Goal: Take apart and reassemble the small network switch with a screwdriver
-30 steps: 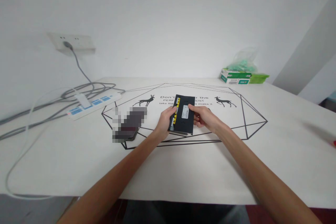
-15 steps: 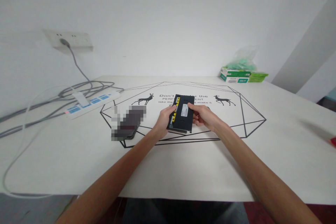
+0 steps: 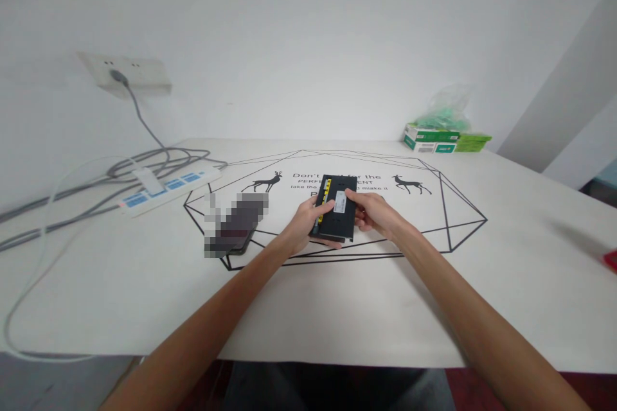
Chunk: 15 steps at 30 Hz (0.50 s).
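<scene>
A black router (image 3: 343, 223) with a row of yellow ports and a white label faces up between my hands over the table's middle. My left hand (image 3: 304, 221) is closed on its left side, the thumb lying across the top near the ports and fingers passing underneath. On the opposite side, my right hand (image 3: 372, 210) grips the edge, its thumb on top beside the label and the other fingers curled below. The router's underside is hidden. To the left of my left hand lies a dark phone (image 3: 236, 226), partly blurred out by pixelation.
A white power strip (image 3: 171, 190) with a plugged-in charger and grey cables (image 3: 139, 160) lies at the left. Green and white boxes (image 3: 431, 136) stand at the back right under a plastic bag (image 3: 448, 109). A red object (image 3: 611, 261) shows at the right edge.
My left thumb has slid right, farther over the router's top, and my left fingers now reach beneath its near end. My right hand keeps nearly the same hold.
</scene>
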Each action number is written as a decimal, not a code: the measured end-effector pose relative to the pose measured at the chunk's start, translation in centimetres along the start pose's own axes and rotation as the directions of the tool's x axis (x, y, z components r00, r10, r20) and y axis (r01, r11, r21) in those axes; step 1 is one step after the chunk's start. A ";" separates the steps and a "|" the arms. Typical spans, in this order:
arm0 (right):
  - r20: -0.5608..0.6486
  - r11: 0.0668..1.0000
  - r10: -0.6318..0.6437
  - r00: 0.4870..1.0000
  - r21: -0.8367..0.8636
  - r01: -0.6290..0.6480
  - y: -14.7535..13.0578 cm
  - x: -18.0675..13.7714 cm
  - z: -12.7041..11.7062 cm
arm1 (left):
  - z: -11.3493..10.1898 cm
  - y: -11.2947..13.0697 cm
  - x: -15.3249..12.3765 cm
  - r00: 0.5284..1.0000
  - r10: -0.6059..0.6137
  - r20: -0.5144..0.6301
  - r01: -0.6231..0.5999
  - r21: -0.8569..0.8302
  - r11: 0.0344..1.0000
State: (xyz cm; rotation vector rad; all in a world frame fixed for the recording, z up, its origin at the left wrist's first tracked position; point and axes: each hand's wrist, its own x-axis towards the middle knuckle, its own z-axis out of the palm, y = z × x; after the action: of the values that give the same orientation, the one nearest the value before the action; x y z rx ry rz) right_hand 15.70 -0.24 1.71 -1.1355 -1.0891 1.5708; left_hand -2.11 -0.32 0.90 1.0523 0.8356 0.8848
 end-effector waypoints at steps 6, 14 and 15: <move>0.008 0.999 -0.031 0.999 0.013 0.031 0.2 0.1 0.0 | 0.6 0.5 -0.3 1.000 -0.001 -0.029 0.001 -0.001 1.000; 0.038 0.993 -0.052 0.998 -0.102 0.056 -0.5 -0.4 -0.2 | 0.4 0.4 -0.4 1.000 0.005 -0.020 -0.006 -0.050 0.999; 0.031 0.992 -0.038 0.999 -0.121 0.041 -0.6 -0.4 -0.3 | 0.3 0.3 -0.3 1.000 0.006 -0.016 -0.007 -0.058 0.998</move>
State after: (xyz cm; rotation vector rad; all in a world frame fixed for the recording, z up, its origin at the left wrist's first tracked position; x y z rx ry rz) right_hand 16.13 -0.45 2.32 -1.1679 -1.2333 1.5113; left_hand -2.02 -0.67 1.33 0.9992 0.8157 0.9188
